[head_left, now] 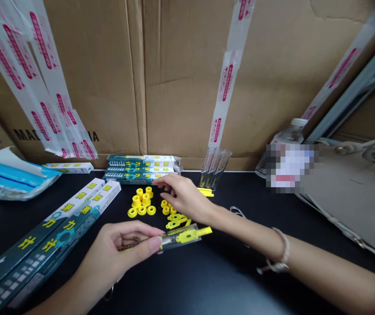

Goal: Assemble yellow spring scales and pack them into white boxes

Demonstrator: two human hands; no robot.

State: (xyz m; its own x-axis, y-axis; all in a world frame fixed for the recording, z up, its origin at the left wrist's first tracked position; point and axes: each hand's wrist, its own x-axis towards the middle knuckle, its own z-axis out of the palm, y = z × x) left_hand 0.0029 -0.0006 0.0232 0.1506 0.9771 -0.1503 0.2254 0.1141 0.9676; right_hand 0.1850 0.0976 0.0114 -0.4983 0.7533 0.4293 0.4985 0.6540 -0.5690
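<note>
– Left hand (121, 249), lowest in view: gripping anything?
– Yes, thumb and fingers pinch a clear packet (180, 236) just this side of the yellow parts (141, 202). Its long axis runs left to right, free end pointing right.
– And around those parts?
– On the tabletop (226, 280), long boxes (52, 236) lie to their left and stacked boxes (141, 168) behind. Right hand (182, 197), open with fingers down, sits over their right edge, nearer them than the left.

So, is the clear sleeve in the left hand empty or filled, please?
Filled: the clear sleeve, pinched by the left hand, holds a yellow part, visible through the plastic.
</note>
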